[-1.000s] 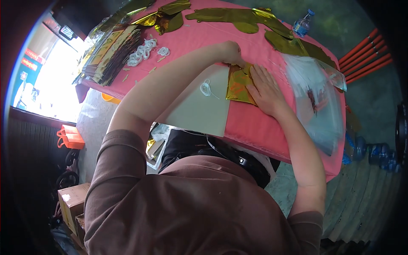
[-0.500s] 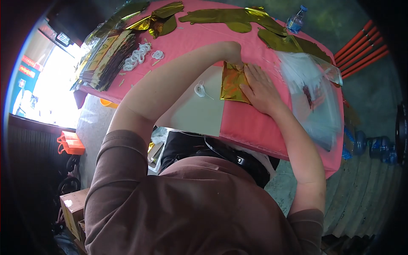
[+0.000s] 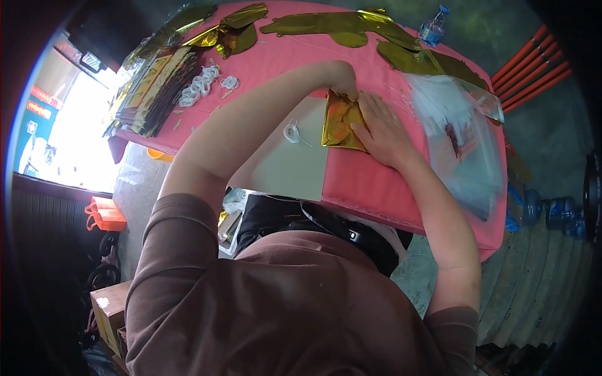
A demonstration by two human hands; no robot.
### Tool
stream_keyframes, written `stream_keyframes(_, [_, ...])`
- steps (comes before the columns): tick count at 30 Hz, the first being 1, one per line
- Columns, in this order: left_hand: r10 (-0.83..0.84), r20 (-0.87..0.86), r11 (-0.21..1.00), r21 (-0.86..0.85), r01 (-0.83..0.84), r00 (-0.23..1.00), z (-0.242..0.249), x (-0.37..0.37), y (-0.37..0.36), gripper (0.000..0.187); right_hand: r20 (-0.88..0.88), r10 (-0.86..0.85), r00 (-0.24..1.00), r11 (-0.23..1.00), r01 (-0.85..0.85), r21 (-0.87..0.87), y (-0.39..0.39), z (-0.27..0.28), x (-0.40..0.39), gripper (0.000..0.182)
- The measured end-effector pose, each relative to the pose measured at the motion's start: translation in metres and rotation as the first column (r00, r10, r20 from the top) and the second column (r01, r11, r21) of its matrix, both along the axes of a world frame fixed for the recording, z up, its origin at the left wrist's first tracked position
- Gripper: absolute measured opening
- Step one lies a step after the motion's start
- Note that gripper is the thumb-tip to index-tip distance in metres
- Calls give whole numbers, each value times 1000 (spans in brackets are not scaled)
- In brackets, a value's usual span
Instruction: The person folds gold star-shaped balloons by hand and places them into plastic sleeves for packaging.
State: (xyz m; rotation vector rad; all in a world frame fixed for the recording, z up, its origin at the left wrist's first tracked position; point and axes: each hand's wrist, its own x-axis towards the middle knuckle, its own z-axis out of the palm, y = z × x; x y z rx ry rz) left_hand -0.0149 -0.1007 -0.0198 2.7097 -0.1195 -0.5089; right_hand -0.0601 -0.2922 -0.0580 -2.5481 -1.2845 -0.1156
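Observation:
A folded gold foil piece (image 3: 342,125) lies over the right edge of a pale board (image 3: 288,156) on the pink-covered table (image 3: 370,188). My right hand (image 3: 381,131) rests flat on the foil's right side, its fingers stretched toward the far edge. Bent sharply at the wrist, my left hand (image 3: 342,80) is at the foil's far edge; its fingers are mostly hidden behind the wrist. A small coil of white string (image 3: 291,131) lies on the board, left of the foil.
Gold foil sheets (image 3: 313,24) line the far edge, near a plastic bottle (image 3: 434,26). Stacked foil packs (image 3: 150,91) and white string coils (image 3: 199,86) lie at the left. Clear plastic bags (image 3: 461,144) cover the right side.
The view has shifted slightly. Both hands stay at the foil with almost the same pose, and the foil's surface looks slightly more creased near its far edge.

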Motion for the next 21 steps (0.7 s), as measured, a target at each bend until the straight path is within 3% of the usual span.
stream_keyframes(3, [11, 43, 995, -103, -6, 999, -2, -3, 3, 19, -10, -5, 1000, 1000, 5, 28, -1, -2, 1, 63])
stream_keyframes(5, [46, 18, 955, -295, -38, 999, -3, -4, 6, 13, -22, 1, 1000, 998, 0, 57, -2, -4, 3, 63])
stream_keyframes(7, [31, 24, 943, -331, -21, 999, 1, -9, 7, 11, -32, 7, 999, 996, -4, 84, -3, 1, 3, 63])
stream_keyframes(9, [16, 34, 931, -366, -2, 999, 3, -14, 8, 10, -270, 61, 961, 965, 13, 263, -5, 8, 4, 62])
stream_keyframes(10, [25, 4, 905, -425, -21, 1000, 5, -15, 9, 10, -268, 58, 962, 965, 15, 263, -6, 4, 8, 62])
stream_keyframes(12, [32, -25, 874, -484, -40, 999, 5, -17, 12, 9, -262, 32, 965, 809, 129, 574, -8, -6, 15, 59])
stream_keyframes(13, [32, -11, 844, -535, -33, 999, 4, -17, 13, 10, -261, 31, 965, 810, 129, 573, -9, -5, 15, 59])
stream_keyframes(15, [32, 5, 810, -585, -23, 999, 9, -22, 16, 11, -489, 2, 872, 697, 350, 626, -11, -1, 15, 52])
stream_keyframes(19, [70, 28, 741, -671, -33, 997, 19, -33, 18, 14, -656, 90, 749, 637, 463, 616, -19, 4, 26, 33])
stream_keyframes(21, [89, 78, 721, -693, -10, 993, 18, -36, 21, 15, -830, 214, 515, 718, 493, 492, -24, 10, 28, 13])
